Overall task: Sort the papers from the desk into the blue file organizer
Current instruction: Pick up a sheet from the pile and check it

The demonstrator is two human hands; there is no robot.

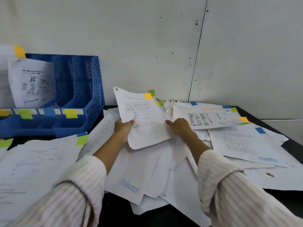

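I hold a white printed sheet with a yellow sticky tab (139,115) tilted up above the paper pile. My left hand (123,127) grips its lower left edge, thumb on top. My right hand (179,126) is closed on the sheet's right edge, where other sheets overlap. The blue file organizer (82,89) stands at the back left, with papers (31,82) upright in its leftmost slot and two slots to the right showing bare blue walls. Its front rail carries green, blue and yellow tabs. Loose papers (237,145) cover the black desk.
A white wall rises right behind the desk. A big sheet with green and blue tabs (37,163) lies at the near left. The black desk's right edge (291,145) shows past the papers. Striped sleeves fill the lower part of the view.
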